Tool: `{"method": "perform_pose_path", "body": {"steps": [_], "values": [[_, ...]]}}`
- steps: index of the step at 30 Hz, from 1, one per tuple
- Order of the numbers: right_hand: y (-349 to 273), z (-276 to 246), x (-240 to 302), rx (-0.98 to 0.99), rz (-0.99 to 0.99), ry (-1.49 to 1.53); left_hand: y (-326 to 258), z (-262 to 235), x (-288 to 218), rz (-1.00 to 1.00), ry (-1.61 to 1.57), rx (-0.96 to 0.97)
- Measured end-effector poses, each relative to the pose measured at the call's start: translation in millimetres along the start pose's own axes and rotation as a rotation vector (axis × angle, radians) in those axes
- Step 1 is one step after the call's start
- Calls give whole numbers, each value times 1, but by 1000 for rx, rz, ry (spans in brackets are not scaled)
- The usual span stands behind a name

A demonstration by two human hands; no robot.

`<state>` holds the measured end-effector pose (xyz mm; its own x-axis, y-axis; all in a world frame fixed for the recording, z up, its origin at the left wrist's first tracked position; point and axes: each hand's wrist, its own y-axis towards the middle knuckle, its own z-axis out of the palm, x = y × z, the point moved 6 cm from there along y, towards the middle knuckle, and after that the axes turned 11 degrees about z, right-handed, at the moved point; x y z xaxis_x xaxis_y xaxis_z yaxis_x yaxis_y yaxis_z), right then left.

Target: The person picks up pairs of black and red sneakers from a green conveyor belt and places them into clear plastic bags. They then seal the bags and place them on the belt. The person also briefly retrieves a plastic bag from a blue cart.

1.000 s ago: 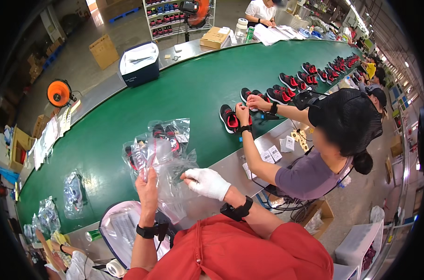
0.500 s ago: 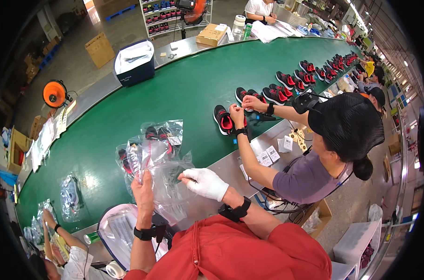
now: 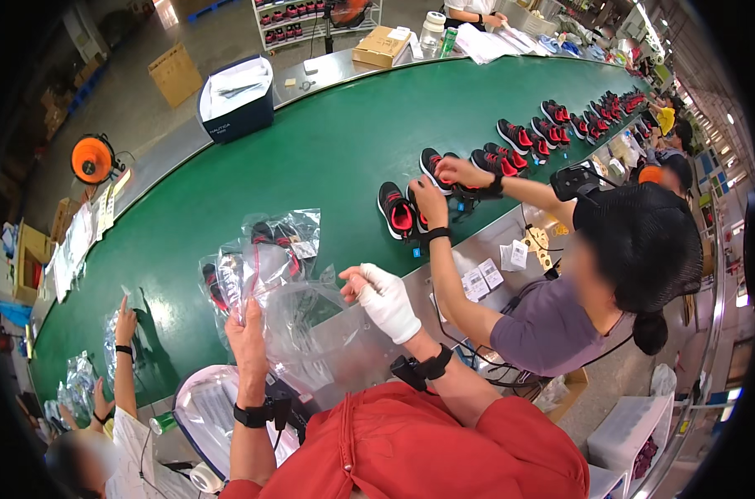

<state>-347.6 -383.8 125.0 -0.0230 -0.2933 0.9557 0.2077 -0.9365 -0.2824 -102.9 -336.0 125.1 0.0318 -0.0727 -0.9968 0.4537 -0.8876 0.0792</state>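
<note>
Clear plastic bag (image 3: 298, 333) hanging from the left hand (image 3: 246, 333), near wrapped shoes

The bag is showing over the near edge of the green table (image 3: 344, 141), its thin film spreading between the two hands. The left hand is keeping a closed grip on the bag's left side. The right hand (image 3: 386, 303), wearing a white covering that is leaving some fingertips bare, is hovering at the bag's right side with its fingers bent; the view is not letting me tell whether this grip is pinching any film.

Just beyond the left hand, black-and-red shoes (image 3: 288, 243) are lying inside clear wrapping on the table. Below, near the left forearm, an open pink-lined container (image 3: 185, 397) is holding clear plastic.

To the right, a co-worker in a purple shirt (image 3: 537, 331) is reaching both hands to a pair of unwrapped shoes (image 3: 392, 209). More pairs (image 3: 552, 133) are trailing off toward the far right of the table. At lower left, another co-worker's hand (image 3: 126, 323) is reaching over a clear-wrapped item (image 3: 111, 353). A dark blue box (image 3: 243, 125) is standing at the table's far side.
</note>
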Motion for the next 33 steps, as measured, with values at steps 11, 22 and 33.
{"method": "perform_pose_path", "body": {"steps": [11, 22, 33], "values": [[100, -111, -42, -596, -114, -1153, 17, 21, -12, -59, 46, 21], [164, -144, -107, -509, -41, -1363, 43, 53, -8, -87, 168, 126], [9, -85, 29, 196, -101, 329, 47, 66, -6, 28, 51, 125]]}}
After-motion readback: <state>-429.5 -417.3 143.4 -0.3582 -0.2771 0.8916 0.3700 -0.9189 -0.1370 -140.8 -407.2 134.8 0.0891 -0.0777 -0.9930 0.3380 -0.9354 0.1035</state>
